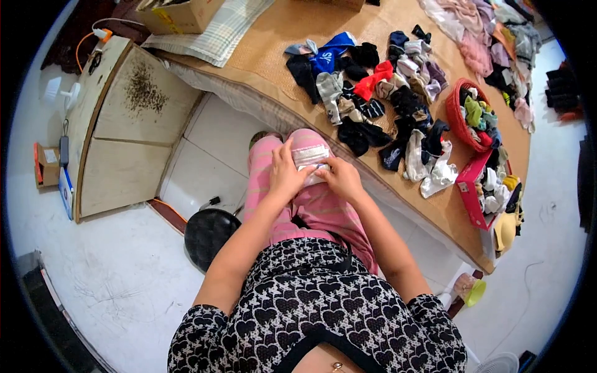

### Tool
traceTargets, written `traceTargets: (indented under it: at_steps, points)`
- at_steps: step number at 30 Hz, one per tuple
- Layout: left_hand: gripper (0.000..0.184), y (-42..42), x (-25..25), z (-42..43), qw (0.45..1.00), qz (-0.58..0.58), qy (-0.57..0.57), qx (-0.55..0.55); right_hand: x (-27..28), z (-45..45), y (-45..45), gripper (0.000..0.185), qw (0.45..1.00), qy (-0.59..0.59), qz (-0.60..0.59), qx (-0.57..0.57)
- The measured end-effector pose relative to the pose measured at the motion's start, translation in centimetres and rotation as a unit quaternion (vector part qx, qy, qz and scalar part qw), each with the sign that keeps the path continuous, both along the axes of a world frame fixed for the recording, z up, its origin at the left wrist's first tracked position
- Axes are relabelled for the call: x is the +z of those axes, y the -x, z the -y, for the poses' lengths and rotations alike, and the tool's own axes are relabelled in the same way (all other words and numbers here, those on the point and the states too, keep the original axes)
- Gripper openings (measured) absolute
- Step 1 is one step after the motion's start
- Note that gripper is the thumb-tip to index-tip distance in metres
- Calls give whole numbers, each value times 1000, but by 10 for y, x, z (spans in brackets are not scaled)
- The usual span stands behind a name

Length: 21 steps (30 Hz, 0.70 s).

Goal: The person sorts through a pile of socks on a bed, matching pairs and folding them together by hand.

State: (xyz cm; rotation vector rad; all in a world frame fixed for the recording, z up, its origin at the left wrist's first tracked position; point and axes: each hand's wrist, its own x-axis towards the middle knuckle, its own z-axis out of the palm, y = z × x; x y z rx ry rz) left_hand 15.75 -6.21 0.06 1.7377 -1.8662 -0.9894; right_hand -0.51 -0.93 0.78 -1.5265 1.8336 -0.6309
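On my pink-trousered thigh lies a folded white sock (310, 153) with a ribbed band and a small blue mark near its lower part. My left hand (288, 174) is at its left edge, fingers pointing up along the leg and thumb on the fabric. From the right, my right hand (341, 177) pinches the sock's lower right side between thumb and fingers. The fingers partly cover the lower half of the sock. Both hands rest against the lap.
A bed with a brown mat (249, 81) carries many loose socks (367, 93), a red basket (453, 121) and a pink box (474, 202) of socks. Clothes (497, 37) are heaped at its far end. A cabinet (127, 155) and black stool (211, 238) stand left.
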Motion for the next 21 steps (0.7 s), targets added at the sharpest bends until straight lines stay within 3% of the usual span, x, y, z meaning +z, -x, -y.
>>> traceTargets:
  at_steps: [2, 3, 6, 8, 10, 12, 15, 21]
  points:
    - [61, -6, -19, 13, 991, 7, 69, -117, -2, 11, 5, 49, 999, -43, 13, -11]
    - [58, -5, -13, 17, 994, -1, 18, -112, -3, 14, 6, 55, 996, -86, 27, -25]
    - [43, -2, 0, 18, 989, -21, 39, -138, -4, 16, 7, 67, 998, 16, 56, -31]
    - [34, 2, 0, 11, 984, -36, 82, -154, 4, 15, 9, 67, 998, -5, 65, -21]
    - [25, 4, 5, 3, 977, -50, 124, -168, 4, 9, 10, 61, 997, 65, -2, 50]
    - [18, 4, 11, -8, 953, -22, 239, -185, 6, -1, 7, 51, 995, 82, -5, 48]
    - [19, 1, 17, -19, 936, -6, 286, -205, 5, -12, 1, 36, 992, 124, -2, 0]
    - [27, -7, 16, -32, 891, 52, 380, -244, -3, -23, -1, 34, 989, 123, 45, -74]
